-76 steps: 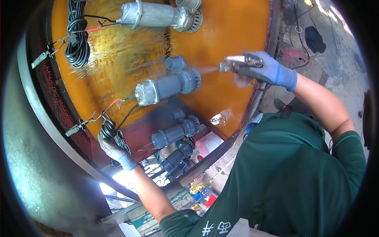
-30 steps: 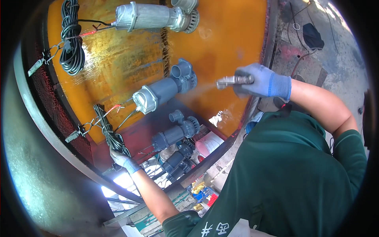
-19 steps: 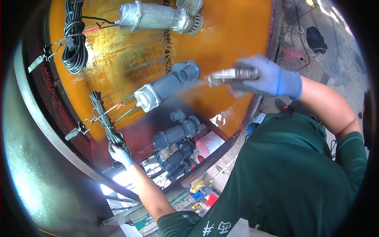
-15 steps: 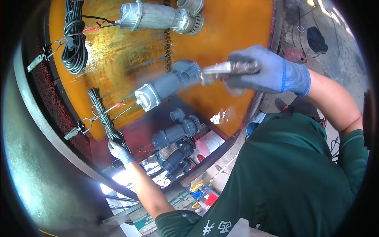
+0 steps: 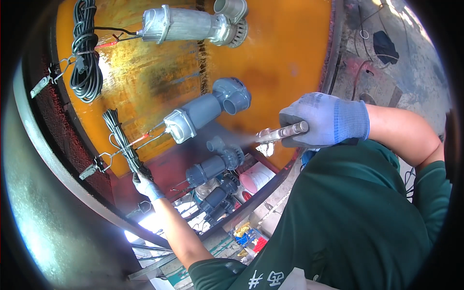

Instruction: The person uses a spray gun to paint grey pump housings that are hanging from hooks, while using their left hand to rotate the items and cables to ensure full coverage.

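My right hand (image 5: 316,121), in a blue-grey glove, is closed around a metal spray gun (image 5: 282,132). A faint mist spreads leftward from its tip. Up and to the left of the gun hangs a submersible pump (image 5: 205,108), mostly coated dark grey, with a paler, silvery end cap. A hook and wires hold it at its left end. My gloved left hand (image 5: 146,186) grips the lower end of a bundled black cable (image 5: 123,140) that belongs with this pump.
A bare silver pump (image 5: 181,24) hangs farther away, beside its coiled cable (image 5: 86,58). Several dark grey pumps (image 5: 210,166) hang nearer, close to a pinkish-white bucket (image 5: 256,179). Behind stands an orange-yellow panel (image 5: 275,53); a curved metal rail (image 5: 63,166) runs along the left.
My right hand has moved down and toward me with the spray gun, away from the hanging pump's outlet end. That pump has turned slightly. My left hand stays on the cable.
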